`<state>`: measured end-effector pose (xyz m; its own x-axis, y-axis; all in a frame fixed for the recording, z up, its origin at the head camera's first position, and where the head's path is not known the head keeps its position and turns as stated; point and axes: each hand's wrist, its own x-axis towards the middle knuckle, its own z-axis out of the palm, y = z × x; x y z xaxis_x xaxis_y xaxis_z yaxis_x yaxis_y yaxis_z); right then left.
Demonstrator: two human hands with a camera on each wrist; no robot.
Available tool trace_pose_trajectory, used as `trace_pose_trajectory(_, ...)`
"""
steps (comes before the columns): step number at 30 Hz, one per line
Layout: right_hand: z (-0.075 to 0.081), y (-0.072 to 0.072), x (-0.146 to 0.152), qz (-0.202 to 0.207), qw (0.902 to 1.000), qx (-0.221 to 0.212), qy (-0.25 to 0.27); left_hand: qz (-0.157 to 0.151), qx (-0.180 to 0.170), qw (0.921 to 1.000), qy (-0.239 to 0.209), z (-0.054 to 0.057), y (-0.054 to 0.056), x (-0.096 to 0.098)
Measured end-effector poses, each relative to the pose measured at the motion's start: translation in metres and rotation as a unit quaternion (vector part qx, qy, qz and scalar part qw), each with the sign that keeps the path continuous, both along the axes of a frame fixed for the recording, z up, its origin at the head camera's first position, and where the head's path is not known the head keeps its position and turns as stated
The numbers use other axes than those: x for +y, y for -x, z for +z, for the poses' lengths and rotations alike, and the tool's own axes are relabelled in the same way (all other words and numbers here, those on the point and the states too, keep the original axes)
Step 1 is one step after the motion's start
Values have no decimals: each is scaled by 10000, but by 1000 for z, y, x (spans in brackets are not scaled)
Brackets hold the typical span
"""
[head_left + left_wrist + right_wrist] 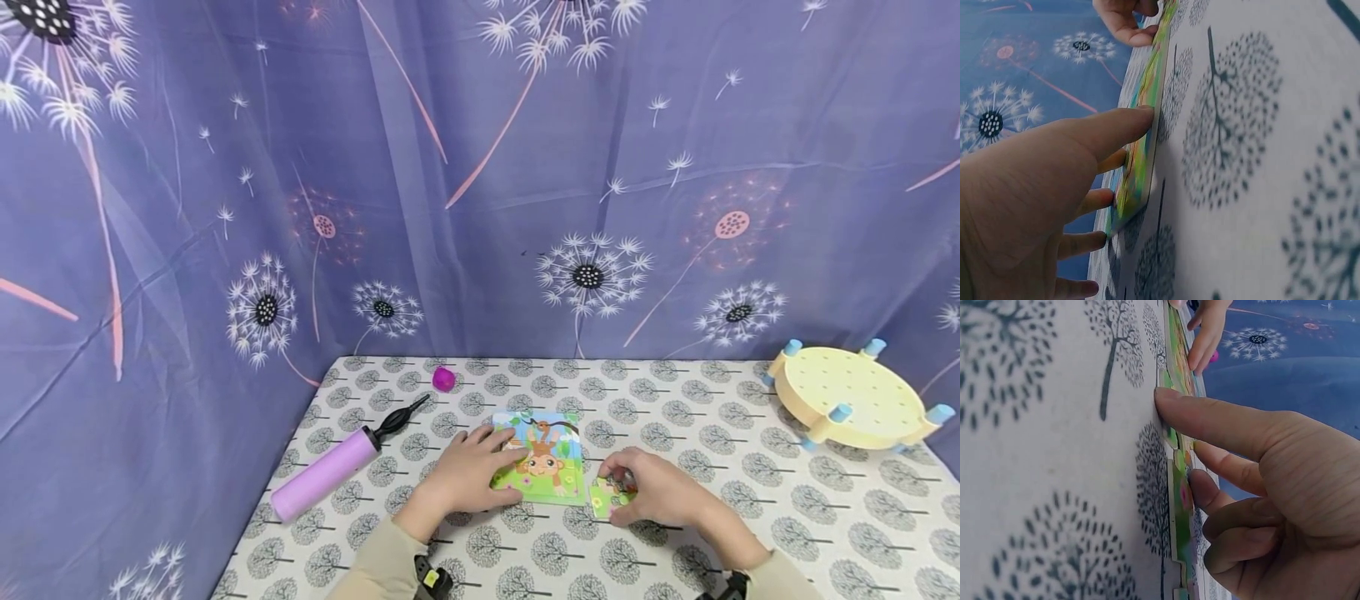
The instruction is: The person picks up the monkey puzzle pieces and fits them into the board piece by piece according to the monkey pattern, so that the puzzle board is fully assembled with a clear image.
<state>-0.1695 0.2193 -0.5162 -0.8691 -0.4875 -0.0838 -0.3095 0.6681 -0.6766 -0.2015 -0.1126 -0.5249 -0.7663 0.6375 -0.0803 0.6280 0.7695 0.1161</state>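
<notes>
Beige sleeves lie nearest; beyond, the left hand, fingers spread loosely, rests over the left side of the monkey puzzle, whose longer sides seem to run near to far; just right of it, apart, the right hand pinches a puzzle piece, thumb on the near side.

I see beige left sleeve, matching right sleeve; black left wristband with yellow square, black right wristband.
</notes>
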Motion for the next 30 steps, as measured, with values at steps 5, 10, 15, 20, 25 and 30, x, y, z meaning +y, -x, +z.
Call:
trace_pose_trajectory(5,-1,-1,1,64,9999,19,93,-2,-40,9999,-126,0,1,-12)
trace_pose_trajectory(10,-1,-1,1,88,9999,114,43,44,-186,9995,-255,2,3,-20)
trace_pose_trajectory(15,-2,-2,4,244,9992,236,191,113,-308,9990,-316,4,3,-26)
trace_pose_trajectory(20,-3,-1,11,483,9949,140,878,145,-304,9989,-314,3,4,-28)
trace_pose_trajectory(25,1,3,12,387,9898,-136,1364,184,-295,9987,-362,1,4,-30)
trace_pose_trajectory(30,7,10,-2,-47,9913,-17,1313,208,-347,9983,-427,0,5,-31)
